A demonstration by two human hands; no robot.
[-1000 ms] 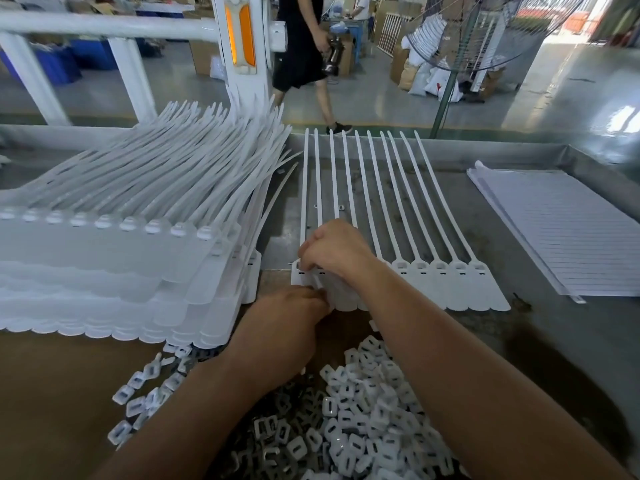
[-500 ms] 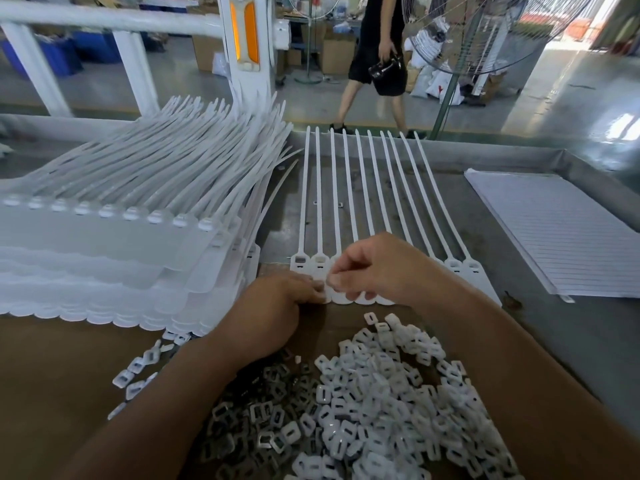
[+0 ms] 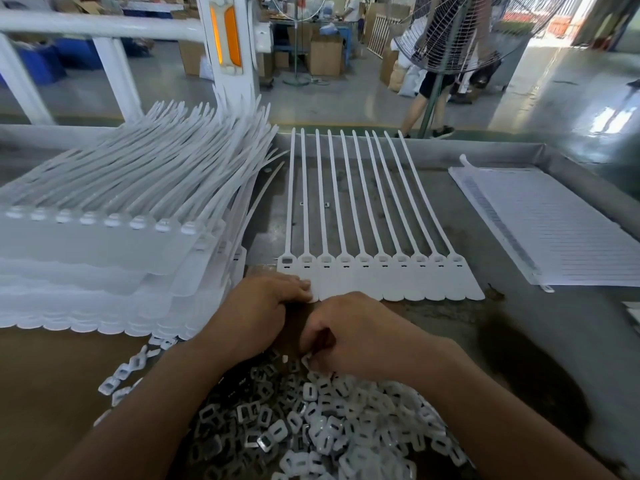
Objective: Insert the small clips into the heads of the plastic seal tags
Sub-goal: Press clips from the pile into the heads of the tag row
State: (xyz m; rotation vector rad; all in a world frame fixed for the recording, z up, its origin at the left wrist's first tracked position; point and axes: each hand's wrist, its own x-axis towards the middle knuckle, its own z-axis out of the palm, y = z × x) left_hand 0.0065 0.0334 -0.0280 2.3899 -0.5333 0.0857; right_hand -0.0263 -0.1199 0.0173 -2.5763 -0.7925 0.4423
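Lined white sheet on grey metal bench, wire-guard fan beyond, white railing, cardboard boxes

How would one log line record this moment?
left hand: presses tag strip | right hand: curled at clip pile | step: likely picking from pile

Beyond your desk runs a white railing over glossy grey floor. A wire-guarded fan stands right of centre, cardboard boxes behind. Daylight glares far right.
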